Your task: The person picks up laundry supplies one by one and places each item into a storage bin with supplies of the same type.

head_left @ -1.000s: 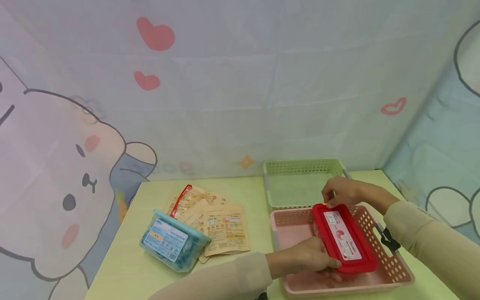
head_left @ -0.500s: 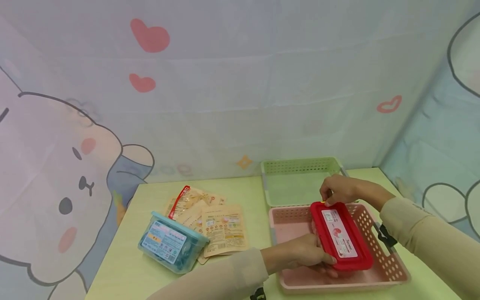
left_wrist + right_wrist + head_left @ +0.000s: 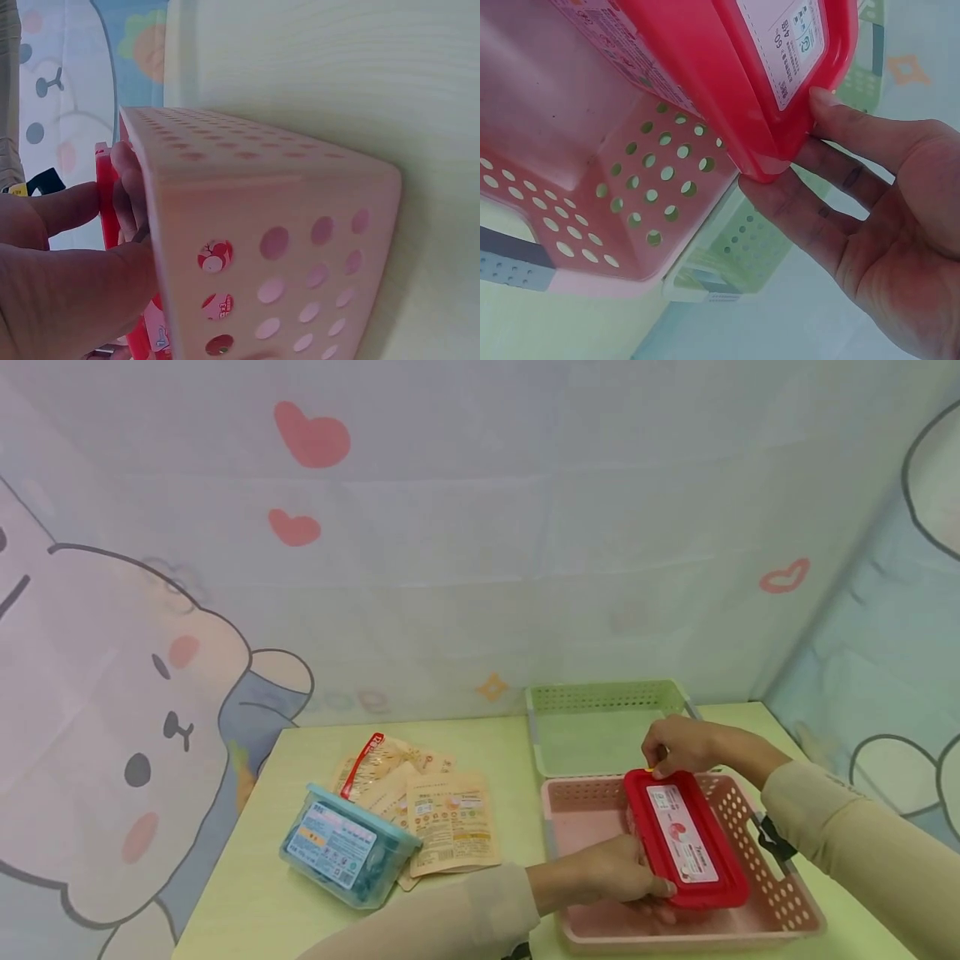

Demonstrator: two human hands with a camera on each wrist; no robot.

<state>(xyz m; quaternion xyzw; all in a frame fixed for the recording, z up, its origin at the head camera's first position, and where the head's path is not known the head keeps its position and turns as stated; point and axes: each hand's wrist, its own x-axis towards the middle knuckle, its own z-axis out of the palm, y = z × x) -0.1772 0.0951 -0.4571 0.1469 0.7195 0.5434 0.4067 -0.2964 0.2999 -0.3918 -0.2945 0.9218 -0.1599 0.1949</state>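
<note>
Both hands hold a plastic box with a red lid [image 3: 684, 835] tilted over the pink basket [image 3: 581, 810]. My left hand [image 3: 626, 872] grips its near-left corner, thumb on the lid and fingers beneath. In the left wrist view, those fingers lie just inside the rim of the basket [image 3: 285, 202]. At the far-left corner, my right hand [image 3: 684, 747] pinches the lid's edge. The right wrist view shows that thumb [image 3: 836, 105] on top of the red lid [image 3: 705, 67] and the fingers below it. Printed pink sides of the box show beneath the lid.
A green basket [image 3: 600, 739] stands directly behind the pink one. To the left, a teal-lidded tub [image 3: 345, 852] leans on several beige pouches [image 3: 453, 822], all on the pale yellow table [image 3: 240, 893]. A printed cloth [image 3: 450, 568] hangs behind the table.
</note>
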